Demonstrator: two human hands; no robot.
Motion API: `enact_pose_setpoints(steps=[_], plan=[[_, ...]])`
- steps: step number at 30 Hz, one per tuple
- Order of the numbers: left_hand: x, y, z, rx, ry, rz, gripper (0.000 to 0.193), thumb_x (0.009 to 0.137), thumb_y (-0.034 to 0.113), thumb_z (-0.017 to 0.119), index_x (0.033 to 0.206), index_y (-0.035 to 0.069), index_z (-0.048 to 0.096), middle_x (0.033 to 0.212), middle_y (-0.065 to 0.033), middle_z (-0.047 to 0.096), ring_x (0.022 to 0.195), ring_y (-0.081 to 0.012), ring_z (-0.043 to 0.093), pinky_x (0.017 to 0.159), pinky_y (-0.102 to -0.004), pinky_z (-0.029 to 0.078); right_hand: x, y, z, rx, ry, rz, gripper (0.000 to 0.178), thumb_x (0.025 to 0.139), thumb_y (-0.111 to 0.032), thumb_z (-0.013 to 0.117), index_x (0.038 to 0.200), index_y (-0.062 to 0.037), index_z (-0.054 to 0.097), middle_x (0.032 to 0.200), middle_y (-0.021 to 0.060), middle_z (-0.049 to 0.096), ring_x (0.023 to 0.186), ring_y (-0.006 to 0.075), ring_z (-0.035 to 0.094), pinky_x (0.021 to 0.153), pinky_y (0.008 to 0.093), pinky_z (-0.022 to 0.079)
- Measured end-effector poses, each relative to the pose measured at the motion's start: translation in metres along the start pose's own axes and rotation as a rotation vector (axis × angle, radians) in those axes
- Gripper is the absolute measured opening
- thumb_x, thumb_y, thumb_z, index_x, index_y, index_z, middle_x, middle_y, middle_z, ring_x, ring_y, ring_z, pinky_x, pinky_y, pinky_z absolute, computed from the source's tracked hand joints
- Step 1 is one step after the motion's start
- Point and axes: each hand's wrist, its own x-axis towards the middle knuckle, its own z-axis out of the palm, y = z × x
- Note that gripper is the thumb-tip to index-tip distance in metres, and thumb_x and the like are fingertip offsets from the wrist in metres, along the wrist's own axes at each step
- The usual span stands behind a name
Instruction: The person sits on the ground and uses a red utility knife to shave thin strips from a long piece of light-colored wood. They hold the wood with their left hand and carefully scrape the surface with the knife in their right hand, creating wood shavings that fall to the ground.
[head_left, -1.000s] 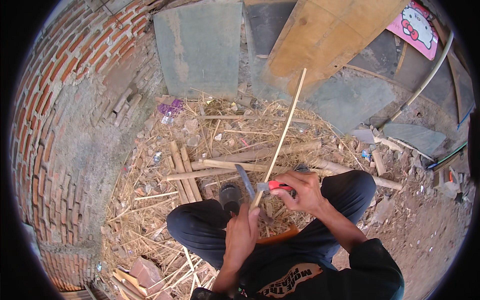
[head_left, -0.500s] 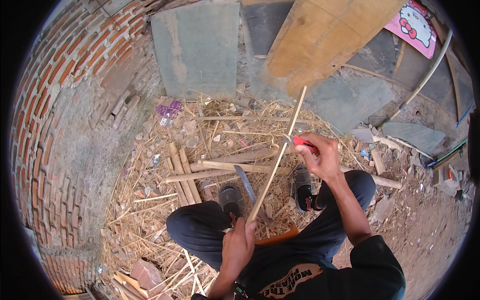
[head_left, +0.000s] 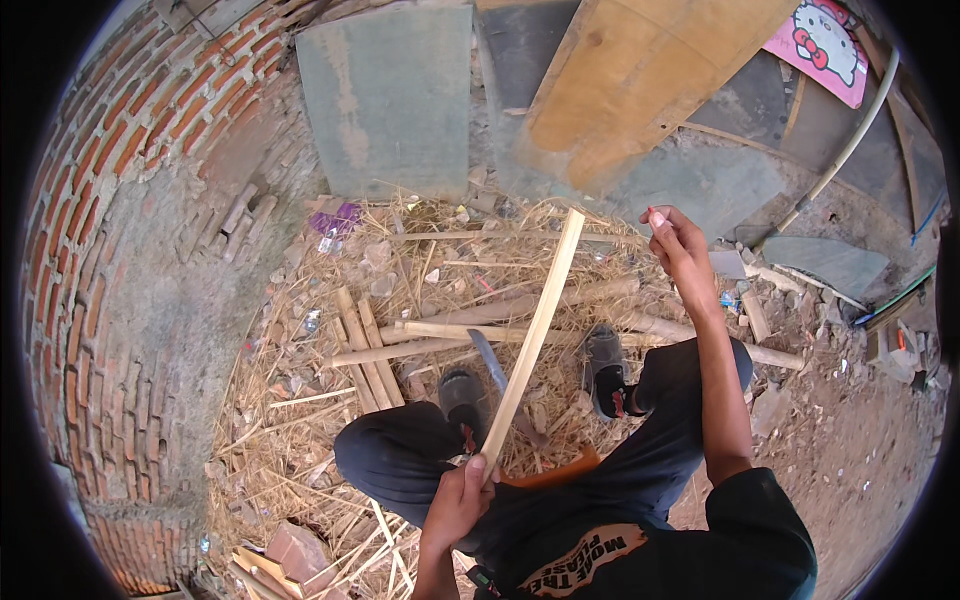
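Observation:
A pale split bamboo strip (head_left: 535,335) slants up and away from my left hand (head_left: 460,500), which is closed round its near end. My right hand (head_left: 684,250) is raised to the right of the strip's far end, apart from it. The fingers of that hand close on a red cutter (head_left: 652,211); only a small red bit shows, and its blade cannot be made out. Below the strip, a long curved blade (head_left: 488,358) lies on the ground between my shoes, partly covered by the strip.
Bamboo pieces (head_left: 370,350) and straw-like shavings (head_left: 300,440) litter the ground. A brick wall (head_left: 100,300) rises at left. Grey boards (head_left: 385,100), a brown board (head_left: 650,80) and a pink picture panel (head_left: 825,50) lean at the back. A pale pole (head_left: 850,160) stands at right.
My right hand has come off the strip, moving up and right with the cutter. The strip has turned, showing a wider face, and the thin curl on it is gone from view.

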Motion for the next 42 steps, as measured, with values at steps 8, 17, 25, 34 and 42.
enact_pose_setpoints(steps=[8,17,25,34,42], plan=[[0.058,0.034,0.012,-0.219,-0.266,0.079,0.072,0.119,0.056,0.020,0.107,0.000,0.063,0.066,-0.0048,0.054,0.052,-0.0140,0.056,0.049,-0.0284,0.049,-0.025,-0.023,0.046,0.286,-0.257,0.117,0.046,0.106,-0.046,0.068,0.132,-0.0080,0.072,0.077,-0.0078,0.052,0.058,0.0027,0.038,0.051,0.0231,0.028],[0.074,0.024,0.014,-0.184,-0.384,0.098,0.076,0.116,0.062,0.025,0.112,-0.003,0.063,0.077,-0.0102,0.064,0.063,-0.0211,0.066,0.063,-0.0340,0.058,-0.026,-0.005,0.058,0.394,-0.167,0.220,0.038,0.105,-0.042,0.073,0.092,-0.0077,0.063,0.064,-0.0068,0.047,0.047,0.0036,0.034,0.044,0.0260,0.026],[0.070,-0.019,0.005,-0.288,-0.575,0.093,0.077,0.114,0.066,0.032,0.111,-0.005,0.062,0.075,-0.0055,0.059,0.058,-0.0159,0.058,0.058,-0.0289,0.049,-0.026,-0.007,0.052,0.416,-0.164,0.235,0.032,0.108,-0.038,0.069,0.091,-0.0110,0.062,0.066,-0.0067,0.049,0.051,0.0037,0.034,0.049,0.0254,0.023],[0.057,0.011,0.010,-0.306,-0.297,-0.014,0.070,0.114,0.065,0.040,0.102,0.000,0.062,0.067,0.0055,0.039,0.056,-0.0066,0.033,0.052,-0.0252,0.027,-0.040,-0.013,0.047,0.240,-0.116,-0.052,0.040,0.114,-0.044,0.052,0.120,-0.0061,0.065,0.085,-0.0004,0.055,0.065,0.0073,0.043,0.059,0.0262,0.035],[0.051,0.040,0.014,-0.238,-0.173,0.084,0.070,0.115,0.064,0.037,0.103,0.001,0.064,0.067,0.0060,0.037,0.059,-0.0070,0.032,0.054,-0.0265,0.027,-0.088,-0.021,0.063,-0.222,-0.239,-0.533,0.023,0.097,-0.024,0.080,0.111,-0.0055,0.076,0.095,0.0121,0.074,0.075,0.0245,0.071,0.065,0.0353,0.055]])
